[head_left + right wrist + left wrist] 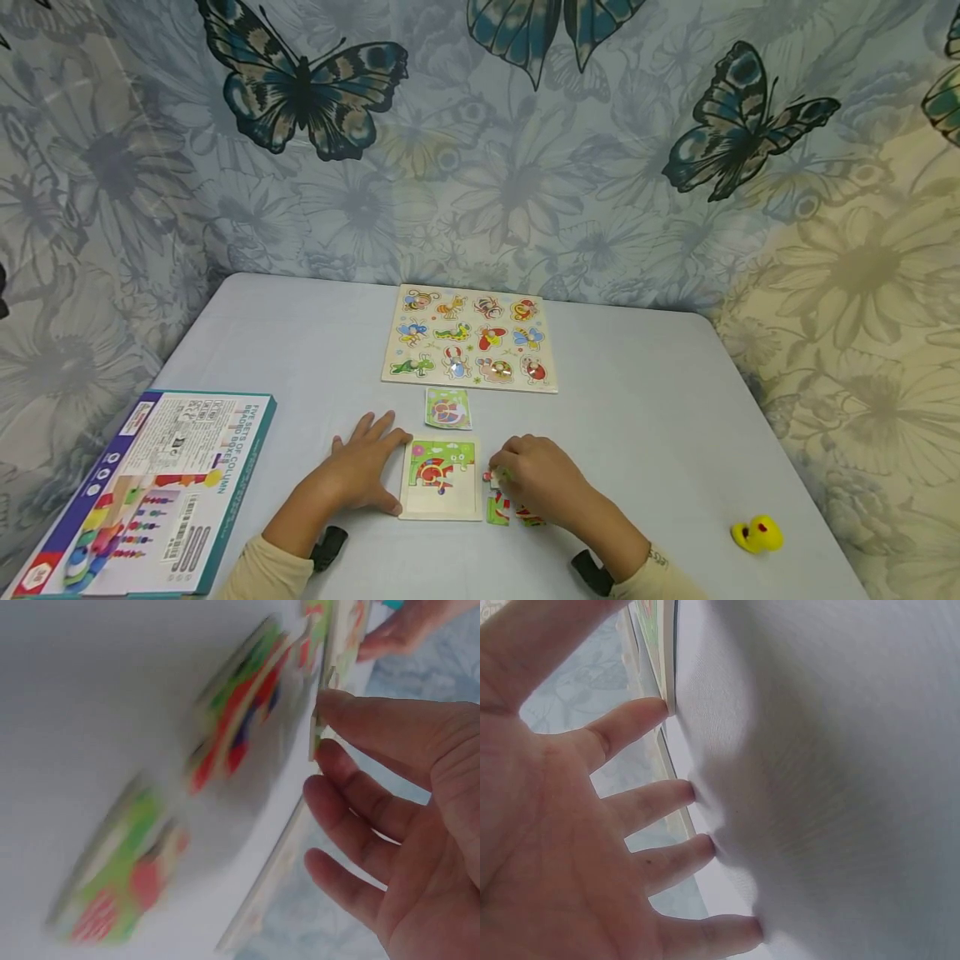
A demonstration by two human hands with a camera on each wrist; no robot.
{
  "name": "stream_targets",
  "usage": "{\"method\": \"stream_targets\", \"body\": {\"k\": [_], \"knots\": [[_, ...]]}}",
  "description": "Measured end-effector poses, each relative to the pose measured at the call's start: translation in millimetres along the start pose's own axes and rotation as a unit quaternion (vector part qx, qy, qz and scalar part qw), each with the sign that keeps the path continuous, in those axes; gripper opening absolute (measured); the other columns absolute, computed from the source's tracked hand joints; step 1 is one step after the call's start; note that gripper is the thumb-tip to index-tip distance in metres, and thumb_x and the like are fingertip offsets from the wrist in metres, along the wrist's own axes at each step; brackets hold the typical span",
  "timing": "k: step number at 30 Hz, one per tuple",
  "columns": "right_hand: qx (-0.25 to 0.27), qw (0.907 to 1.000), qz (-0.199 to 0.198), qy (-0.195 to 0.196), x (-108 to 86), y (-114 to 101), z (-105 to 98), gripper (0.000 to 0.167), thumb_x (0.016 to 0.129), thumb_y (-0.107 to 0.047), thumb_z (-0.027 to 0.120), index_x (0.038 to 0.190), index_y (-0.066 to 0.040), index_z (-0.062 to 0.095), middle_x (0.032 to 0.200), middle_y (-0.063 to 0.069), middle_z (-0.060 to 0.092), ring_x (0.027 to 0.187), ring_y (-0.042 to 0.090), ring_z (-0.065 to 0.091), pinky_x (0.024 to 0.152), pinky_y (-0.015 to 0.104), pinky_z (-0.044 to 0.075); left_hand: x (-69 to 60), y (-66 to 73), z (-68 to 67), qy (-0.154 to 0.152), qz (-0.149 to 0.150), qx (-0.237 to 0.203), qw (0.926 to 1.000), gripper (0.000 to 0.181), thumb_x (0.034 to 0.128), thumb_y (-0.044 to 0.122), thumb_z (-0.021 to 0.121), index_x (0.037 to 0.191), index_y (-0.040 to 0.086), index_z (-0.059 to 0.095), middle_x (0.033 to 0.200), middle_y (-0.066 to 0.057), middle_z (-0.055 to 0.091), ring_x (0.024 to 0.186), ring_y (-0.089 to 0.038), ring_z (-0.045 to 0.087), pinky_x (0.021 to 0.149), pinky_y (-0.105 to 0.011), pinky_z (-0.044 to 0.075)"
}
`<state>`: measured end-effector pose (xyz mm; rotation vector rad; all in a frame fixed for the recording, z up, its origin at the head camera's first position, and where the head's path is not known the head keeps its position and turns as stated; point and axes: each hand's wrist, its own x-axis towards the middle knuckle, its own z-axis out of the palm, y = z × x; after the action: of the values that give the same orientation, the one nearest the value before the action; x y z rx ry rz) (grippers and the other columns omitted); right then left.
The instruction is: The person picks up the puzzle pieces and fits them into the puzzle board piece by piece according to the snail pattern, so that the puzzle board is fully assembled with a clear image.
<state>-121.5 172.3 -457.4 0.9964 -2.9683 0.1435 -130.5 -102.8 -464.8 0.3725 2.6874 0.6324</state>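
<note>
The left hand (360, 471) rests spread, its index finger and thumb at the left edge of a small wooden puzzle board (442, 507); green and red pieces fill the board's upper part. In the left wrist view the left hand's fingertips (664, 709) touch the board edge and the cloth. Right of the board, the right hand (542, 482) pinches a thin puzzle piece (316, 739) between thumb and fingers, as the right wrist view shows. Loose pieces (497, 509) lie below that hand, partly hidden by it. A small picture square (447, 409) lies just above the board.
A large insect puzzle board (470, 339) lies at the back middle of the white-covered table (645, 400). On the left is a flat box (150, 492); a yellow toy duck (757, 533) sits at the right. Butterfly-patterned cloth hangs behind the table.
</note>
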Motion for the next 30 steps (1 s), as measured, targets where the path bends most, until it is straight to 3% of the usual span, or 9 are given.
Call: {"method": "stream_targets", "body": {"k": [10, 30], "knots": [[0.002, 0.9989, -0.043, -0.018, 22.1, -21, 2, 0.024, 0.079, -0.024, 0.081, 0.101, -0.02, 0.075, 0.098, -0.005, 0.07, 0.09, 0.013, 0.063, 0.086, 0.034, 0.053, 1.0, -0.6, 0.9, 0.001, -0.001, 0.001, 1.0, 0.088, 0.0513, 0.028, 0.096, 0.129, 0.017, 0.057, 0.156, -0.018, 0.031, 0.144, -0.047, 0.017, 0.097, -0.082, 0.017], [-0.002, 0.9987, -0.048, -0.018, 28.9, -24, 11, 0.021, 0.082, -0.024, 0.078, 0.102, -0.021, 0.075, 0.098, -0.006, 0.068, 0.092, 0.011, 0.06, 0.09, 0.033, 0.05, 0.7, -1.0, 1.0, 0.005, 0.0, 0.002, 1.0, 0.087, 0.0514, 0.029, 0.096, 0.129, 0.017, 0.058, 0.155, -0.018, 0.032, 0.144, -0.047, 0.018, 0.097, -0.082, 0.018]]}}
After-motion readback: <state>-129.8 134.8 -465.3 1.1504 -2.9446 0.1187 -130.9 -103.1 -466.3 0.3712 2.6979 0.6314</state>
